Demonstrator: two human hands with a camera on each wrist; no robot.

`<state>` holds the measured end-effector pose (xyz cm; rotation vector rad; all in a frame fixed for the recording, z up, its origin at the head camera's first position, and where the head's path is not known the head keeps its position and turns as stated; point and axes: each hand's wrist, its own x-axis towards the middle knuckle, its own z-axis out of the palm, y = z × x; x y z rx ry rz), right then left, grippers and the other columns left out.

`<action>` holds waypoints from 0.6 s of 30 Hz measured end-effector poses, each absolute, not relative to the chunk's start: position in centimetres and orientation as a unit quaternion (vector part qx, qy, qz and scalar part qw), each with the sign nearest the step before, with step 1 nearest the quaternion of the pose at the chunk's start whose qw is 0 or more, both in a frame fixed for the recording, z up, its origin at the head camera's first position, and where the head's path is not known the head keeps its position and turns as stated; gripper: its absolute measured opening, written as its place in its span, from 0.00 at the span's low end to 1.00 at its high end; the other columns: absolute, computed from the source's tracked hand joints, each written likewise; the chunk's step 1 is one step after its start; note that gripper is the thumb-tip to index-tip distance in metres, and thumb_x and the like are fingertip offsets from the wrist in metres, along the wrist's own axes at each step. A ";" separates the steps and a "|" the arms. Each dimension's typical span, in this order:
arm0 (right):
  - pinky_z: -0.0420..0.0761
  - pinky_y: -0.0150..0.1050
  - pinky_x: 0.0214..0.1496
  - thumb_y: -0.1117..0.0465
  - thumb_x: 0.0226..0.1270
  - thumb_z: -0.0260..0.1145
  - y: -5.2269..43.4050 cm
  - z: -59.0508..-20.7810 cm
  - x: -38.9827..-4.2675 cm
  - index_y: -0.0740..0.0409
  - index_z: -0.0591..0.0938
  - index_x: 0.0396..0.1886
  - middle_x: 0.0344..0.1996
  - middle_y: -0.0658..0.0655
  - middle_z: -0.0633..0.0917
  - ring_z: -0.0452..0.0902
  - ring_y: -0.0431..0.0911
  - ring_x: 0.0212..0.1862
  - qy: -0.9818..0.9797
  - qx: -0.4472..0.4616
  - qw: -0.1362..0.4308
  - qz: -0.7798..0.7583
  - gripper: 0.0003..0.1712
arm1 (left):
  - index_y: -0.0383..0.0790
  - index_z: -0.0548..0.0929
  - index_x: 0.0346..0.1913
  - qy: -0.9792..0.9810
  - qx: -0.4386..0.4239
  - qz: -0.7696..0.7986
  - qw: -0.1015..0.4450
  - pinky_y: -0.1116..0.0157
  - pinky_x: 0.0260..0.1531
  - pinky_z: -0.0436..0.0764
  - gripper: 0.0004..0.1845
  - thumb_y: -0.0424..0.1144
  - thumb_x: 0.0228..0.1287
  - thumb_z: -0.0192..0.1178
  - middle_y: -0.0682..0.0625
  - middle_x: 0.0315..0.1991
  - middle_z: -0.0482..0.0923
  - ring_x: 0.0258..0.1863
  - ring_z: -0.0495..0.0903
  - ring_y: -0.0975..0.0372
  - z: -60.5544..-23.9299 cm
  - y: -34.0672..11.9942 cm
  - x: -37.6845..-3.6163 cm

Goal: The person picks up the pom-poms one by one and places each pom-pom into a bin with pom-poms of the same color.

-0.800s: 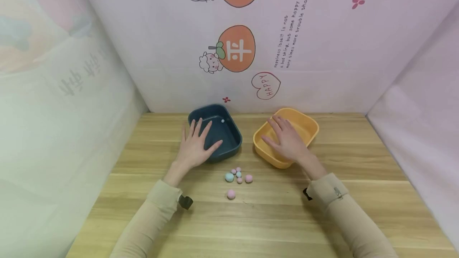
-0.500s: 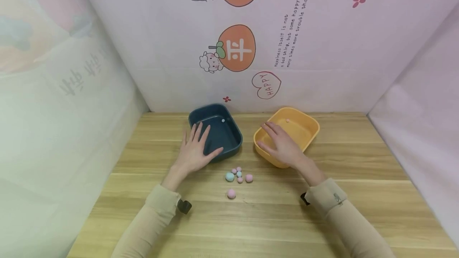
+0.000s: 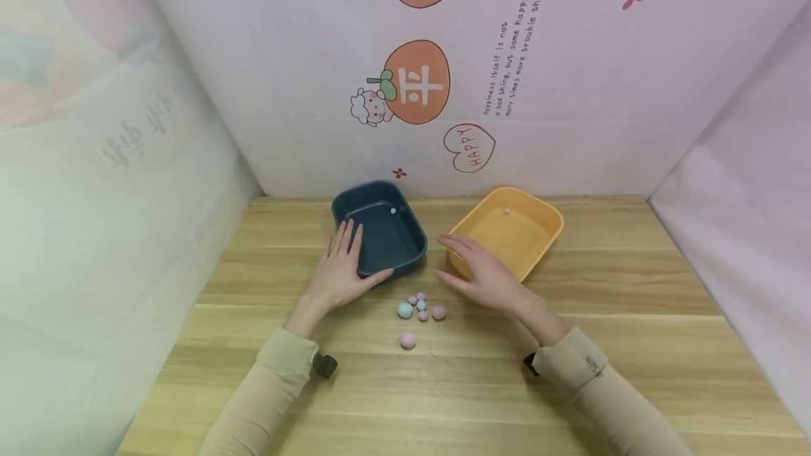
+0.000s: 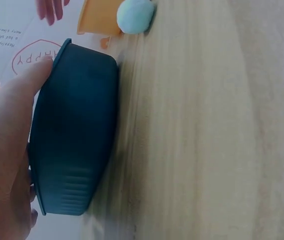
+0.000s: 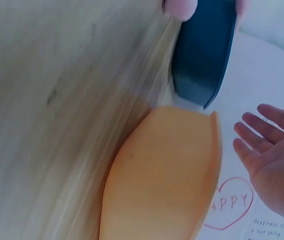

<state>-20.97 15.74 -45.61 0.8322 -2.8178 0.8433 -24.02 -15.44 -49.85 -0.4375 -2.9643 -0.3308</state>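
Observation:
My left hand (image 3: 336,269) is spread over the near left side of a dark blue tray (image 3: 415,248), its thumb right at the rim in the left wrist view. A small pale ball (image 3: 393,211) lies inside that tray. My right hand (image 3: 484,276) hovers by the near left corner of a yellow tray (image 3: 550,234), fingers stretched to the left and holding nothing. A small pink ball (image 3: 507,211) is inside the yellow tray. Between and in front of the hands lies a loose cluster of pink and light blue balls, including a larger blue ball (image 3: 404,310) and a pink ball (image 3: 439,312).
Another pink ball (image 3: 408,340) sits apart, nearer the front of the wooden table (image 3: 456,407). A printed white cloth wall (image 3: 304,132) stands directly behind both trays, with cloth on the left and right sides too.
My right hand has drawn back and left from over the yellow tray towards its near corner, uncovering the small pink ball inside. The left hand has shifted back only slightly.

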 end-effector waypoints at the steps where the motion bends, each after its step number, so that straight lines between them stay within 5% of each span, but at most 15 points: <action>1: 0.68 0.53 0.72 0.41 0.66 0.63 15.5 -45.6 -20.8 0.50 0.67 0.71 0.70 0.53 0.70 0.66 0.51 0.71 -0.916 0.280 0.044 0.284 0.38 | 0.47 0.36 0.78 -0.981 -0.145 -0.109 0.064 0.46 0.78 0.44 0.63 0.85 0.50 0.40 0.46 0.80 0.32 0.80 0.39 0.51 -50.0 -15.5 -24.0; 7: 0.74 0.48 0.68 0.47 0.62 0.70 14.4 -45.3 -19.9 0.44 0.73 0.65 0.62 0.48 0.79 0.74 0.45 0.65 -0.875 0.334 0.032 0.347 0.32 | 0.47 0.35 0.78 -0.980 -0.148 -0.115 0.065 0.48 0.78 0.44 0.64 0.85 0.49 0.40 0.46 0.80 0.31 0.80 0.38 0.51 -50.2 -15.6 -24.2; 12: 0.76 0.46 0.66 0.42 0.62 0.68 13.8 -45.8 -19.3 0.41 0.76 0.61 0.58 0.43 0.81 0.77 0.45 0.62 -0.854 0.347 -0.017 0.387 0.29 | 0.48 0.35 0.78 -0.980 -0.150 -0.114 0.066 0.49 0.79 0.41 0.64 0.85 0.49 0.42 0.47 0.80 0.31 0.80 0.38 0.51 -50.4 -15.6 -24.3; 18: 0.78 0.49 0.64 0.48 0.62 0.70 13.3 -47.6 -19.1 0.50 0.76 0.61 0.58 0.51 0.81 0.75 0.47 0.64 -0.836 0.346 -0.086 0.417 0.29 | 0.50 0.36 0.78 -0.979 -0.151 -0.115 0.069 0.48 0.79 0.42 0.64 0.84 0.48 0.45 0.47 0.80 0.32 0.80 0.38 0.51 -50.6 -15.7 -24.4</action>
